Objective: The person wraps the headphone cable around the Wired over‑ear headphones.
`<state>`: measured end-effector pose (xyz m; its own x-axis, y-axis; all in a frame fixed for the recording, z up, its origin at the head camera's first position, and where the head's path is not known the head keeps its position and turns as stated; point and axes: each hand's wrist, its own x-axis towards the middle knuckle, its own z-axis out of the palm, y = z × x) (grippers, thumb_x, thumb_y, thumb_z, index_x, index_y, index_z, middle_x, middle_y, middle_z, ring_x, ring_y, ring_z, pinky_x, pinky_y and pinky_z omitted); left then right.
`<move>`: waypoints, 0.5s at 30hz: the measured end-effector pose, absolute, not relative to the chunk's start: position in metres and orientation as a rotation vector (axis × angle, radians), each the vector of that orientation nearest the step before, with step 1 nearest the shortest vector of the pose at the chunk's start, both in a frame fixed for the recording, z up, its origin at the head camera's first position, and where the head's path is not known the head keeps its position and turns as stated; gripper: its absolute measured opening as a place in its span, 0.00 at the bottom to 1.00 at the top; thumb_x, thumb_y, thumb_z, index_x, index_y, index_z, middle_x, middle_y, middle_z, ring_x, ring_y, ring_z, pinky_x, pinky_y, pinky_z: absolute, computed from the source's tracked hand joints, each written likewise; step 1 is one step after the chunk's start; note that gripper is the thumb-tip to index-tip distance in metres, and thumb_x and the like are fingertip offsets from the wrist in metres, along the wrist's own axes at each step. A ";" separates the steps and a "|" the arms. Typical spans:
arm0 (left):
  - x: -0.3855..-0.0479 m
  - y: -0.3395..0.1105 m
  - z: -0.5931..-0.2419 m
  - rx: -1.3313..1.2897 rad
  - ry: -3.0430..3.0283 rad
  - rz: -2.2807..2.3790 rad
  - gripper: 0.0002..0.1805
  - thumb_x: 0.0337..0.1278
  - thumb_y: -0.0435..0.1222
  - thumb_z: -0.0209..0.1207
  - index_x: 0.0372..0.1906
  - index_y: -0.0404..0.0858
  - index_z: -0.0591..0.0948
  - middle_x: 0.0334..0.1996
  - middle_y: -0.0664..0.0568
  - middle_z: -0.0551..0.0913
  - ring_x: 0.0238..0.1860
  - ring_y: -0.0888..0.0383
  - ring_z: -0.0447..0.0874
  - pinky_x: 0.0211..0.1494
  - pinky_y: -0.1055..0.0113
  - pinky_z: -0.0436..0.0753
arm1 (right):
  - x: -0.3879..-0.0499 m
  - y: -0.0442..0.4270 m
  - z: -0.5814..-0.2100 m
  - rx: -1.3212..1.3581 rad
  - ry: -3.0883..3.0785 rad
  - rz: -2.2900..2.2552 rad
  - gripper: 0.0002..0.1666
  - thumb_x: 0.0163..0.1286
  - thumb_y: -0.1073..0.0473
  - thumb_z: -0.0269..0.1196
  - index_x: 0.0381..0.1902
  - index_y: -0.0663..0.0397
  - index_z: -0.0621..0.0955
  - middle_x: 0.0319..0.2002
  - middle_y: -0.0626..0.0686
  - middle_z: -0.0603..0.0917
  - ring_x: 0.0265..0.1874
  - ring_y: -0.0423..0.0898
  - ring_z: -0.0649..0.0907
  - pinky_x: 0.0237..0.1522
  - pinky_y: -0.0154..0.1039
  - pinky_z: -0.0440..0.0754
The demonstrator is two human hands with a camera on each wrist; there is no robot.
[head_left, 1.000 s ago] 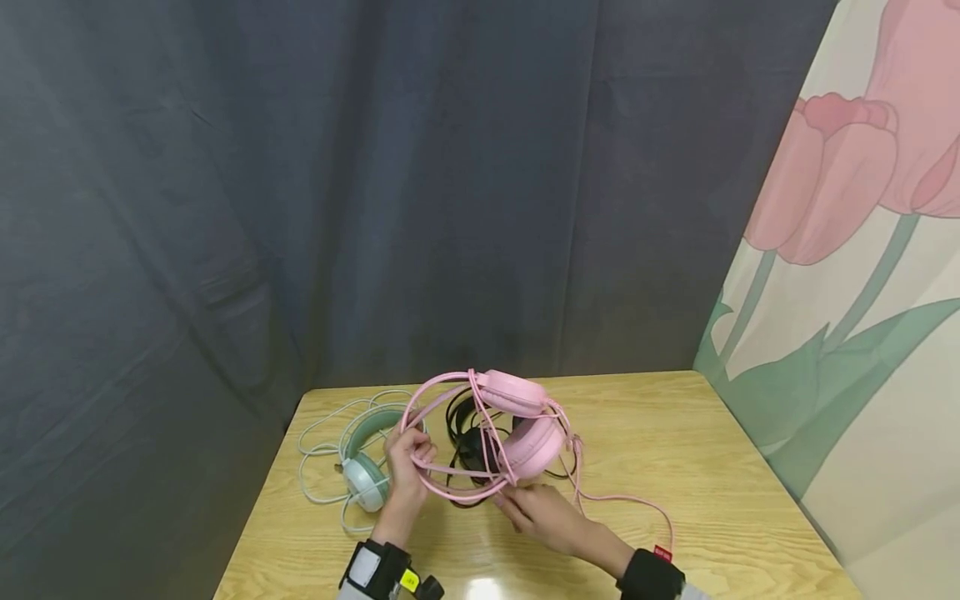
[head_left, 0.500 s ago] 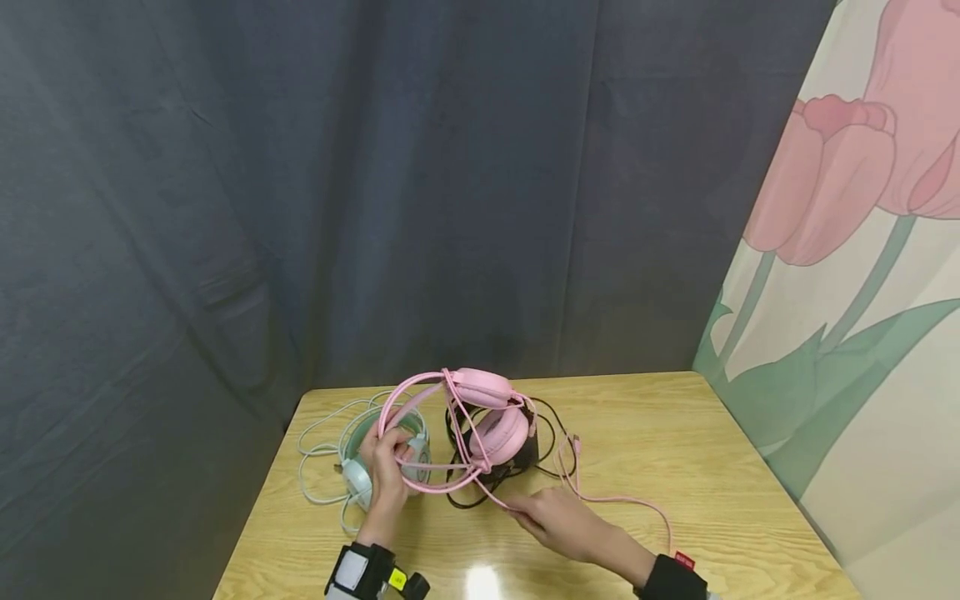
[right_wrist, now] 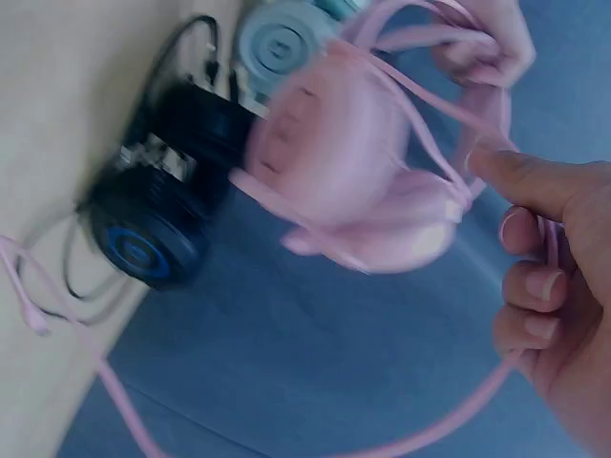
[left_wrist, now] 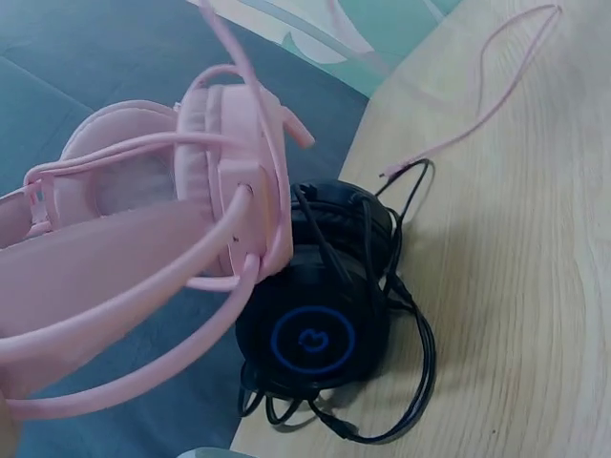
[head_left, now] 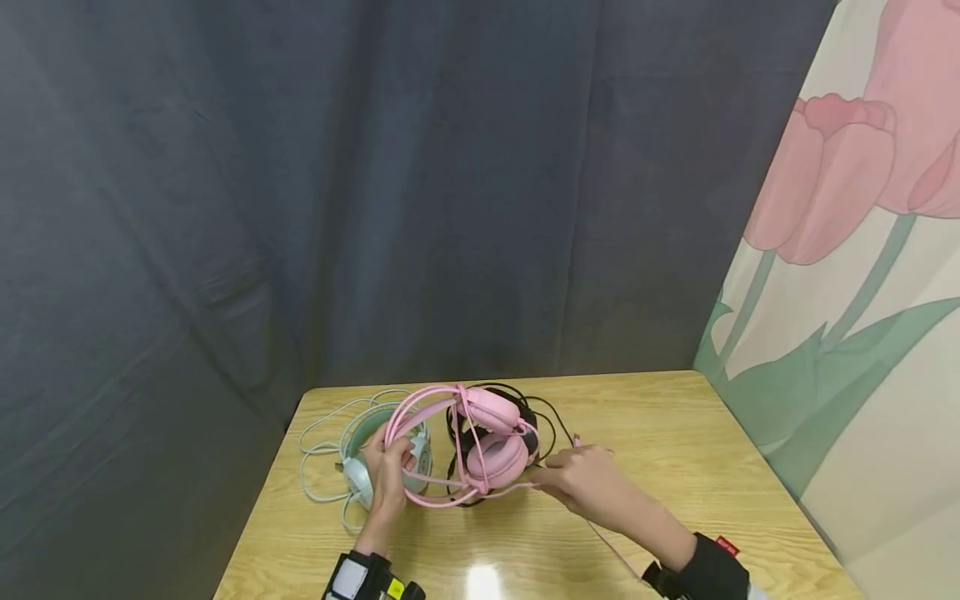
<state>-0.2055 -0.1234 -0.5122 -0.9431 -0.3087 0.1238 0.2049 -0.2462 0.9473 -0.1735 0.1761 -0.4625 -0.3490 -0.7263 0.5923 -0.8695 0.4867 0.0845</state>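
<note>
Pink headphones (head_left: 498, 461) hang tilted above the table, their cable wrapped across the ear cups and headband. My left hand (head_left: 387, 479) grips them by the headband. My right hand (head_left: 592, 487) is to the right of the ear cups, and in the right wrist view its fingers curl round the pink cable (right_wrist: 449, 425). Under and behind the pink pair lie black headphones (left_wrist: 315, 334), partly hidden in the head view. Light headphones with green padding (head_left: 358, 479) lie beneath my left hand, which covers part of them.
The wooden table (head_left: 720, 467) backs onto a dark curtain (head_left: 465, 192), with a tulip-patterned wall covering (head_left: 847, 333) on the right. Loops of black cable (left_wrist: 425, 353) and pale cable (head_left: 302, 467) spread round the headphones. A red tag (head_left: 727, 546) shows beside the right wrist.
The pink headphones have shifted left with my left hand, uncovering more of the black pair. My right hand has moved right and farther back, drawing a length of pink cable away from the headband.
</note>
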 end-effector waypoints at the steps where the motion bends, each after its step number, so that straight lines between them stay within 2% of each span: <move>1: -0.205 -0.123 -0.512 0.131 -1.714 -2.236 0.21 0.44 0.18 0.48 0.48 0.24 0.79 0.15 0.50 0.66 0.14 0.63 0.60 0.17 0.75 0.65 | -0.174 0.177 -0.457 1.308 -2.122 0.322 0.06 0.67 0.52 0.64 0.31 0.42 0.86 0.19 0.38 0.72 0.17 0.30 0.69 0.18 0.24 0.64; 4: -0.205 -0.125 -0.514 0.136 -1.763 -2.220 0.21 0.45 0.19 0.48 0.48 0.25 0.79 0.15 0.50 0.66 0.13 0.62 0.60 0.17 0.74 0.65 | -0.179 0.177 -0.441 1.298 -2.010 0.321 0.15 0.73 0.49 0.56 0.30 0.44 0.85 0.19 0.40 0.70 0.17 0.32 0.65 0.18 0.25 0.62; 8: -0.206 -0.126 -0.517 0.116 -1.746 -2.257 0.23 0.46 0.19 0.47 0.51 0.25 0.79 0.15 0.51 0.66 0.14 0.62 0.60 0.16 0.74 0.65 | -0.187 0.173 -0.427 1.276 -1.887 0.335 0.22 0.79 0.52 0.48 0.29 0.49 0.84 0.19 0.41 0.66 0.19 0.32 0.57 0.18 0.24 0.54; 11: -0.205 -0.124 -0.516 0.066 -1.735 -2.292 0.24 0.45 0.20 0.47 0.52 0.24 0.79 0.15 0.52 0.65 0.13 0.63 0.60 0.16 0.75 0.64 | -0.193 0.169 -0.422 1.269 -1.812 0.374 0.22 0.79 0.55 0.49 0.27 0.51 0.83 0.18 0.41 0.64 0.22 0.30 0.53 0.19 0.23 0.49; 15: -0.205 -0.119 -0.515 -0.072 -1.800 -2.312 0.23 0.43 0.21 0.48 0.49 0.23 0.78 0.13 0.54 0.63 0.13 0.63 0.59 0.16 0.75 0.62 | -0.203 0.165 -0.422 1.229 -1.769 0.407 0.21 0.77 0.51 0.53 0.23 0.51 0.79 0.18 0.42 0.62 0.21 0.30 0.52 0.18 0.24 0.48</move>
<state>-0.2046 -0.1194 -0.5151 -0.9768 -0.1345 0.1665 0.1944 -0.2320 0.9531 -0.2029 0.1647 -0.4222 -0.0850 -0.5646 0.8210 -0.8668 0.4482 0.2185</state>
